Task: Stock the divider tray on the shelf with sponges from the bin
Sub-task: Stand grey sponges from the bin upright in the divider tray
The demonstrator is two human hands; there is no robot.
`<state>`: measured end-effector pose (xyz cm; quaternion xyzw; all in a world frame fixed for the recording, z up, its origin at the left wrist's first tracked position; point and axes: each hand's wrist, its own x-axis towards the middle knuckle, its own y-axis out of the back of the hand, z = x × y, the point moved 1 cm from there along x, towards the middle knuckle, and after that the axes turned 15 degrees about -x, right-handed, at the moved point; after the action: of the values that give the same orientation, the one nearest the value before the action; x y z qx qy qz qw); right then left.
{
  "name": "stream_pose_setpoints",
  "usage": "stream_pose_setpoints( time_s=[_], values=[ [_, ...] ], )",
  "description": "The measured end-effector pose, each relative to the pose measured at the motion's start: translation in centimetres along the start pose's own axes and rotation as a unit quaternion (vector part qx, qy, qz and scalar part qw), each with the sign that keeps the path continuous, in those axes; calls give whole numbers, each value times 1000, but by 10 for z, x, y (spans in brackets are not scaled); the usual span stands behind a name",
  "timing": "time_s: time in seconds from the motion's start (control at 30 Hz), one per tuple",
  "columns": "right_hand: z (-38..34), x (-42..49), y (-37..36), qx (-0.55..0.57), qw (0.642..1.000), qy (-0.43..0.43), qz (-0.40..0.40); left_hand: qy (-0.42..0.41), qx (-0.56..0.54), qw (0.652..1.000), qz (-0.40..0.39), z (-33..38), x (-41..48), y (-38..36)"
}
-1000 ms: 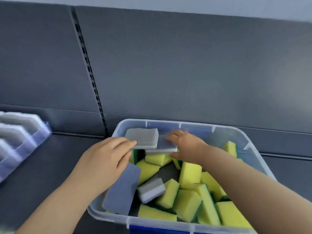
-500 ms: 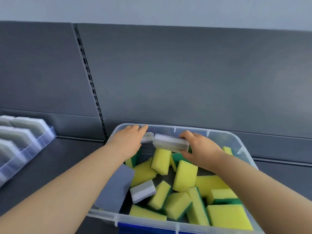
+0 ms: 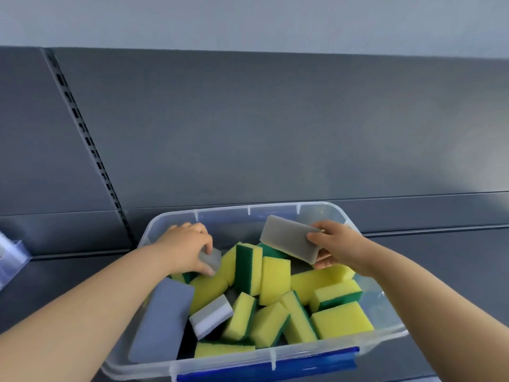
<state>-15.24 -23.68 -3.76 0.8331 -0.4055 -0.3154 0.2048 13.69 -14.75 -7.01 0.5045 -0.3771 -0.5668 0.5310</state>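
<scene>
Dark grey metal shelf with smooth back panels and a slotted upright strip filling most of the frame. Lower centre: clear, rounded-corner plastic bin with a blue clip at its near rim, resting on the shelf, heaped with blocky yellow foam sponges backed in coarse green scouring pad. Far left edge: a corner of the translucent divider tray, mostly cut off by the frame, well apart from the bin. Along the bin's left wall, a flat slate-grey slab sponge leaning inward. Right hand, right of centre, grip clenched around one end of a rectangular grey sponge, lifted clear above the heap and tilted. Left hand, left of centre, grip pinching a small grey sponge low in the bin. Smallest: a grey-and-white wedge-like sponge lying loose amid the yellow ones.
</scene>
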Motion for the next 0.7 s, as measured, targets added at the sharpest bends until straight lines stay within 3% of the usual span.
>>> stream_pose_setpoints(
  time_s=[0.07, 0.13, 0.2, 0.3, 0.4, 0.53, 0.6, 0.7],
  values=[
    [3, 0, -1, -32, 999, -15, 6, 11, -45, 999, -12, -7, -1, -1],
    [5, 1, -2, -165, 986, -12, 26, 29, -79, 996, -8, -11, 2, 2],
    [3, 0, -5, -323, 945, 1, 39, 72, -85, 993, -38, -12, 0, 6],
    [1, 0, -15, -458, 887, 8, 47, 120, -43, 988, -81, -14, -2, 13],
    [-2, 4, -28, -549, 834, 20, 50, 108, -58, 991, -48, -12, -1, 22],
    [-8, 11, -41, -576, 814, 44, 51, 98, -253, 961, 50, -11, -8, 33],
    [-11, 13, -40, -554, 828, 50, 64, 77, -342, 931, 103, -10, -15, 42],
    [-14, 13, -31, -429, 897, 56, 90, 66, -460, 873, 145, -2, -24, 50]
  ],
)
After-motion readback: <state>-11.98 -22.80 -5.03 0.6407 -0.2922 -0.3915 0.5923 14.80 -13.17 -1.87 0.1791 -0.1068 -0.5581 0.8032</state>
